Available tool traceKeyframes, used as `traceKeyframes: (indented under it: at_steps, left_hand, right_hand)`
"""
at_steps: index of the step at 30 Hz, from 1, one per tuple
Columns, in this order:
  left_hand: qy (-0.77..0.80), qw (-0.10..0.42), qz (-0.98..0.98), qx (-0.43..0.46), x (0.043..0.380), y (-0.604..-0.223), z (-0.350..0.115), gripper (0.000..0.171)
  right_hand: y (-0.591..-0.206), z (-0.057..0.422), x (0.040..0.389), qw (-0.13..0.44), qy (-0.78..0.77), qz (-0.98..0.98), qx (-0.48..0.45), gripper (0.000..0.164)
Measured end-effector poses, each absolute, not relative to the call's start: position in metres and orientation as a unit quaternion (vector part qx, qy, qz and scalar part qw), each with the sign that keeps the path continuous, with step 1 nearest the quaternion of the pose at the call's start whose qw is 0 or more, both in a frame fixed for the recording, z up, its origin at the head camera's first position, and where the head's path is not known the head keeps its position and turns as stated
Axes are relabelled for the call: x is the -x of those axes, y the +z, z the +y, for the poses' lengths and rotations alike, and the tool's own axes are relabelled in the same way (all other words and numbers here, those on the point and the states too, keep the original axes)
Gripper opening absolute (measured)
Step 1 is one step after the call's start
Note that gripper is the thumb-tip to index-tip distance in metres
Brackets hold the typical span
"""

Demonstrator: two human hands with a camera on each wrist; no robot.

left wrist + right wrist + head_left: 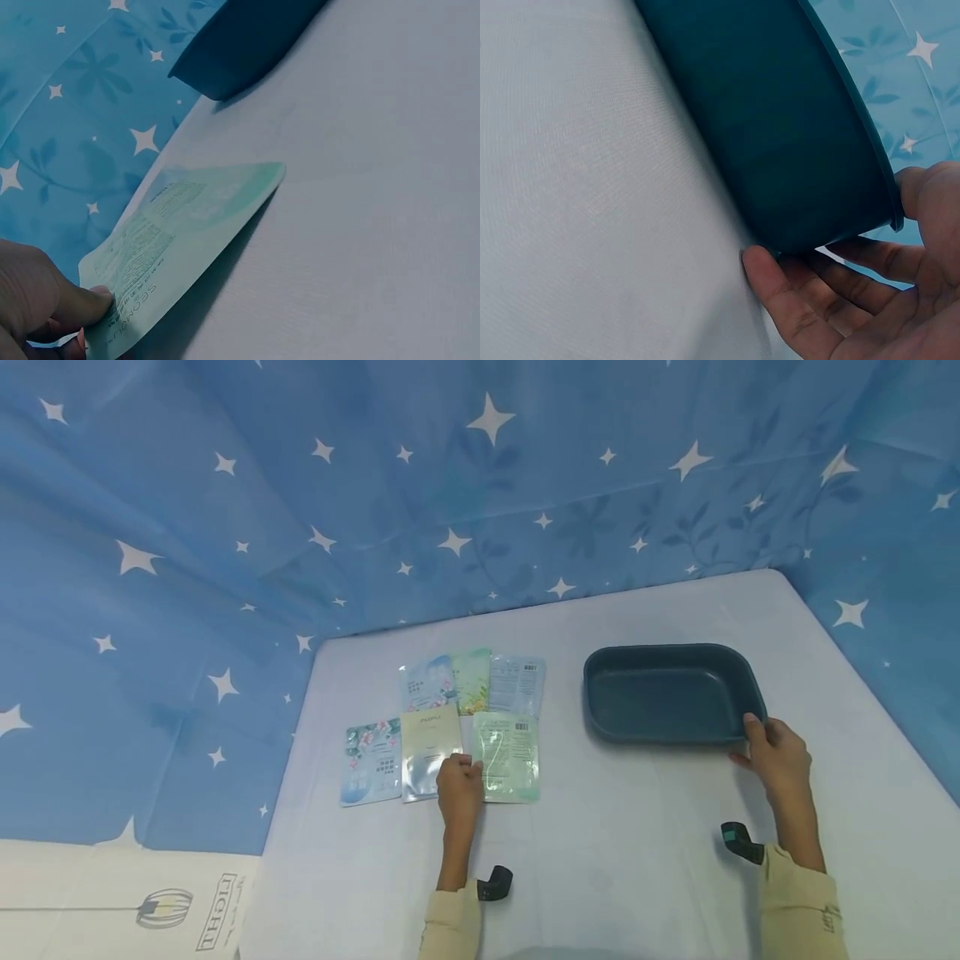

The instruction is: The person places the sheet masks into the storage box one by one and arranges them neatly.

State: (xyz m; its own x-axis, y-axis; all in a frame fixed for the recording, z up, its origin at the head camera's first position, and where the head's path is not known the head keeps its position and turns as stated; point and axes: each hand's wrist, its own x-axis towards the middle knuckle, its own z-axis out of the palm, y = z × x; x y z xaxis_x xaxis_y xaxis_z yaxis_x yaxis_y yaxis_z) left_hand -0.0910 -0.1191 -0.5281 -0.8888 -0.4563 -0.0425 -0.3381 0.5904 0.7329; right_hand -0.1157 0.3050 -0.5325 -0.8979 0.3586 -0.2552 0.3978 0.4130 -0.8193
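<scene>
My left hand pinches the lower left corner of a light green face mask packet between thumb and fingers. In the left wrist view the packet tilts, its far edge raised over a shadow on the cloth, with printed text facing up. My right hand grips the near right corner of a dark teal plastic basin. The right wrist view has the thumb at the basin's rim and the fingers under its lower edge. Directly left of the green packet lies a cream and silver packet, beside my left hand.
A blue floral packet lies at the far left. Behind are a blue packet, a green-yellow one and a pale blue one. A white cloth covers the table; a starry blue curtain hangs behind.
</scene>
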Motion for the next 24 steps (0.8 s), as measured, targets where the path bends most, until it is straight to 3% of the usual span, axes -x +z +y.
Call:
traceKeyframes:
  at_steps: [9, 16, 24]
  left_hand:
    - [-0.452, 0.104, -0.866, -0.188, 0.090, -0.526, -0.126, 0.017]
    - [-0.520, 0.059, -0.824, -0.219, 0.087, -0.525, -0.127, 0.027]
    - [-0.613, -0.002, -0.755, -0.234, 0.086, -0.527, -0.128, 0.051]
  right_hand:
    - [-0.543, 0.309, 0.116, 0.011, -0.496, 0.839, -0.223, 0.082]
    - [-0.584, 0.325, 0.125, -0.008, -0.471, 0.854, -0.218, 0.082]
    - [-0.585, 0.325, 0.127, -0.008, -0.476, 0.852, -0.220, 0.081]
